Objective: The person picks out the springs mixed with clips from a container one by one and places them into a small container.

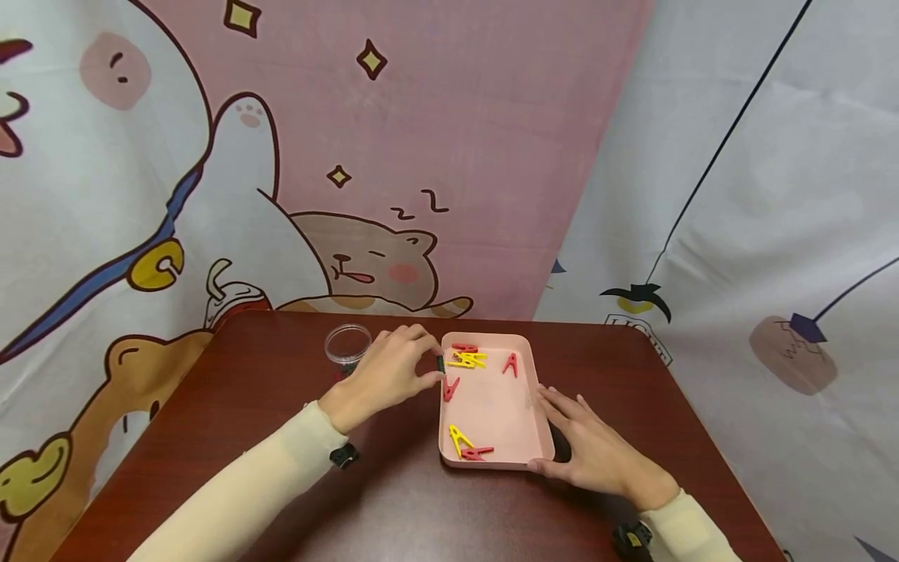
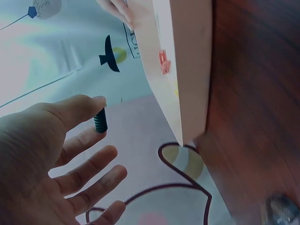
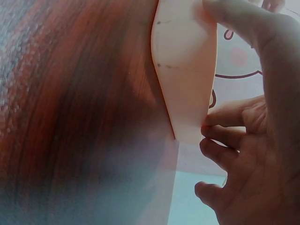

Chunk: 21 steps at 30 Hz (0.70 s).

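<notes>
My left hand (image 1: 393, 367) pinches a small dark green ribbed cylinder (image 2: 100, 121), like a coil spring, between thumb and index finger. The other fingers are spread apart in the left wrist view. In the head view this hand is at the left rim of a shallow pink tray (image 1: 495, 421). Inside the tray lie red and yellow clothespins: a red one (image 1: 510, 364) at the right, a yellow one (image 1: 460, 439) near the front, several more along the left side. My right hand (image 1: 597, 445) rests its fingertips and thumb against the tray's right side wall (image 3: 187, 79).
Left of the tray, partly behind my left hand, stands a clear round container (image 1: 347, 342); its contents are mostly hidden. Everything stands on a dark reddish-brown table (image 1: 400, 499). A printed cloth (image 1: 492, 156) hangs right behind the table's back edge.
</notes>
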{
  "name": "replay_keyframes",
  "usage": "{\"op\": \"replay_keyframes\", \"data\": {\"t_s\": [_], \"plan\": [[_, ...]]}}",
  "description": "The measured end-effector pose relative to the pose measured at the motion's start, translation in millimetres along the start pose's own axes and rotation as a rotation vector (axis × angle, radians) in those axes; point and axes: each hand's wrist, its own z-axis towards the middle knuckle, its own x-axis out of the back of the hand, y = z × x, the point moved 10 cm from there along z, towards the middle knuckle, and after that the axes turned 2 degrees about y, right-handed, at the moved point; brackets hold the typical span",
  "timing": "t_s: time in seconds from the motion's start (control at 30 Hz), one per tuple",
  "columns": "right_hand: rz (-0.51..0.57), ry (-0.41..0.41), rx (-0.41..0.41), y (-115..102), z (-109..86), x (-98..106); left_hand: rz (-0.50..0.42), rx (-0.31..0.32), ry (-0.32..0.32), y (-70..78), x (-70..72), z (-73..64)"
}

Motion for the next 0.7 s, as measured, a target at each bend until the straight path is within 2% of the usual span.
{"op": "replay_keyframes", "data": {"t_s": [0.33, 0.7], "plan": [[-0.003, -0.014, -0.006, 0.7, 0.2, -1.9, 0.018, 0.058, 0.081, -34.5, 30.1, -19.9], [-0.002, -0.021, -0.017, 1.3, 0.5, -2.1, 0.043, 0.118, 0.123, -70.2, 59.4, -34.0]]}}
